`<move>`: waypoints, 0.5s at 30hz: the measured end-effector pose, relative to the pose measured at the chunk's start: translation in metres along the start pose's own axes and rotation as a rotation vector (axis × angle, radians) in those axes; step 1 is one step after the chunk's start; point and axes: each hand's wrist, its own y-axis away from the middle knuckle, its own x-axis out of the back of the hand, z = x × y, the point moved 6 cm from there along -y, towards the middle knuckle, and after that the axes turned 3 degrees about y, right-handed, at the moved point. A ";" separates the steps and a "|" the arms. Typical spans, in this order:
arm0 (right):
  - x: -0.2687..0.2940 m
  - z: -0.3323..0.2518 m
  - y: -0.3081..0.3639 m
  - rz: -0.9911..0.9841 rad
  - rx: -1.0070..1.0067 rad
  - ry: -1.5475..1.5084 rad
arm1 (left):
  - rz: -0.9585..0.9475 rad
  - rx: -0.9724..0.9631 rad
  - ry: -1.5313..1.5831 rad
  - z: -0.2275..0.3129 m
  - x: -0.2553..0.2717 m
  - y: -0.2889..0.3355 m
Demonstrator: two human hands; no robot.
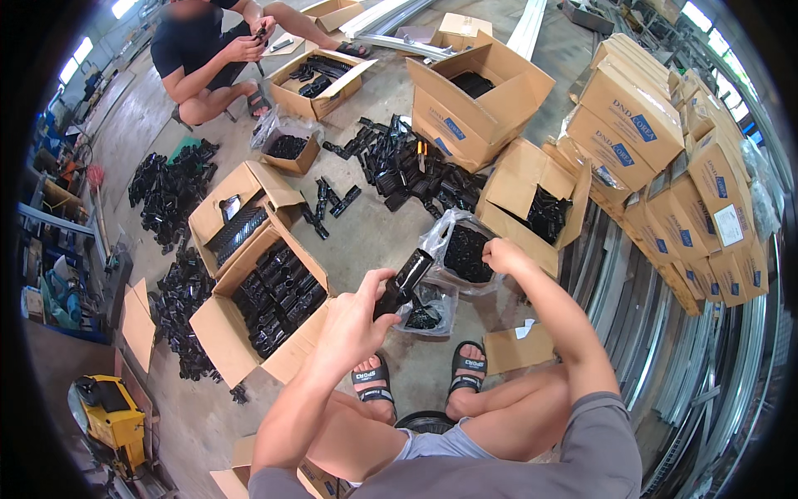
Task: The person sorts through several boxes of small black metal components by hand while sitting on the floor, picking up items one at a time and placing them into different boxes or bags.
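My left hand [356, 312] is closed around a glossy black tubular pipe fitting [407, 276], tilted with its upper end to the right. My right hand [504, 254] is at the right edge of a clear plastic bag of small black parts [467, 256]. Its fingers are pinched together, and what they hold, if anything, is too small to make out. A smaller clear bag [432, 309] with black pieces lies just below, partly behind the fitting. Left of my left hand stands an open carton [312, 331] packed with rows of similar black fittings.
Loose black fittings are heaped ahead [407, 170] and at the left [170, 195]. Open cartons [532, 179] stand around; stacked closed cartons [632, 133] and long metal profiles [640, 324] line the right. Another person [195, 54] sits far left, handling a black piece.
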 end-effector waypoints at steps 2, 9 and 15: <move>-0.030 0.011 -0.022 0.006 -0.048 0.141 | -0.014 -0.026 -0.036 -0.003 -0.001 -0.003; -0.108 -0.011 -0.052 0.356 -0.262 0.324 | -0.087 -0.026 -0.191 -0.019 -0.010 -0.013; -0.118 0.017 -0.066 0.380 -0.441 0.248 | -0.134 -0.048 -0.283 -0.031 -0.016 -0.017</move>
